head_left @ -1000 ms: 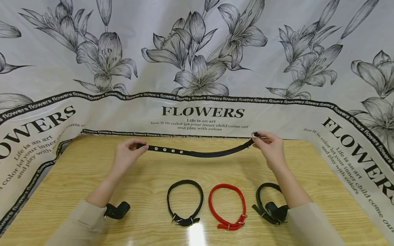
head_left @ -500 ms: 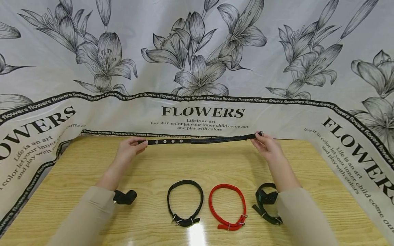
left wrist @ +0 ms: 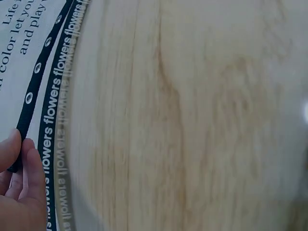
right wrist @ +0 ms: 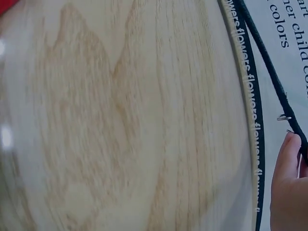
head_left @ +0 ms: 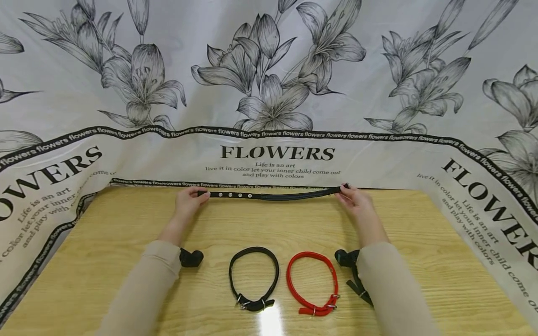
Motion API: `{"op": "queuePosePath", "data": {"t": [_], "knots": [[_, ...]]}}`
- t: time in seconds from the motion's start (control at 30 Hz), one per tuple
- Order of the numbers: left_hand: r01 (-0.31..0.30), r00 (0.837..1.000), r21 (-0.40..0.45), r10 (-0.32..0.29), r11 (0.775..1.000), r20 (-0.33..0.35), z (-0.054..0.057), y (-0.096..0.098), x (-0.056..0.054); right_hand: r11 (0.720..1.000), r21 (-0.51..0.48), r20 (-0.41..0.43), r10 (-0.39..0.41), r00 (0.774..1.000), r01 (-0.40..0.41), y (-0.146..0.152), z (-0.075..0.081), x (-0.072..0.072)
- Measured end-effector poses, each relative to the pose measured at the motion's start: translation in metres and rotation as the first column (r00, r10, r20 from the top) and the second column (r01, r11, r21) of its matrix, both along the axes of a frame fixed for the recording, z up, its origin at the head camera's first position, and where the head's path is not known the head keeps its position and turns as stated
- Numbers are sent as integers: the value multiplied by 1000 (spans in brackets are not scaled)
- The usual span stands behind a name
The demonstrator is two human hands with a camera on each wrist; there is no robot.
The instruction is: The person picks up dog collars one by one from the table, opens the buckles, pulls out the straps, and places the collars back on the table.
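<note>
A black collar point(head_left: 290, 197) stretches sideways between my hands near the far table edge, sagging slightly. My left hand point(head_left: 187, 204) pinches its tip on the left, beside a row of several metal eyelets. The left wrist view shows thumb and fingers on that end of the strap point(left wrist: 24, 115). At the other end, my right hand point(head_left: 358, 205) grips the collar by its buckle end, mostly hidden by the fingers. A small metal ring point(right wrist: 284, 117) sits on the strap just ahead of those fingers in the right wrist view.
On the wooden table point(head_left: 218, 228) lie a buckled black collar point(head_left: 230, 275) and a buckled red collar point(head_left: 288, 277). Another dark collar point(head_left: 359, 290) is partly covered by my right sleeve. A flower-printed cloth point(head_left: 269, 154) rises behind the table. Each wrist carries a black camera point(head_left: 191, 258).
The held collar went from a deeper sag to nearly straight, then to a slight sag. Both hands have come inward, closer together, and the right forearm now covers more of the dark collar.
</note>
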State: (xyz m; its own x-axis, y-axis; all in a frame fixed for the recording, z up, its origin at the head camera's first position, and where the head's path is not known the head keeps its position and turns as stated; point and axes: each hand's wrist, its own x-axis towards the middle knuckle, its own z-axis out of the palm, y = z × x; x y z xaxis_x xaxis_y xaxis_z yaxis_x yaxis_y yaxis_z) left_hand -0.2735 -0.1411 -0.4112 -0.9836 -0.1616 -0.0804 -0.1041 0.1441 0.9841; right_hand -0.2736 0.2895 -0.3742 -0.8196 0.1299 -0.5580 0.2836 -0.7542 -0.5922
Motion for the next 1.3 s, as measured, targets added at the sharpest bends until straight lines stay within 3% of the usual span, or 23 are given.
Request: {"op": "queuePosePath", "data": {"t": [0.2,0.4,0.67,0.8,0.9,1.07,1.2,1.3], "knots": [[-36,999,-69,34,997,-21,-5,5,-3,995,91,34,39,999,-42,-4,-3,-2],[-56,998,-56,54,997,-24,-7,10,-5,972,209,94,85,992,-104,-3,-6,0],[-40,999,19,40,999,-15,-9,12,-4,964,232,96,108,989,-128,2,-10,3],[-41,999,12,41,999,-13,-10,12,-5,951,264,96,138,986,-159,6,-10,6],[-31,999,-10,31,999,4,-10,11,-5,926,332,110,149,983,-178,9,-10,10],[6,1000,7,-6,1000,16,-10,8,-4,853,490,122,135,983,-178,13,-8,14],[43,999,10,-44,999,31,-9,0,0,838,508,123,162,979,-202,12,-7,14],[75,996,-17,-74,997,44,-4,-9,4,799,549,125,213,969,-247,13,-2,16]]}}
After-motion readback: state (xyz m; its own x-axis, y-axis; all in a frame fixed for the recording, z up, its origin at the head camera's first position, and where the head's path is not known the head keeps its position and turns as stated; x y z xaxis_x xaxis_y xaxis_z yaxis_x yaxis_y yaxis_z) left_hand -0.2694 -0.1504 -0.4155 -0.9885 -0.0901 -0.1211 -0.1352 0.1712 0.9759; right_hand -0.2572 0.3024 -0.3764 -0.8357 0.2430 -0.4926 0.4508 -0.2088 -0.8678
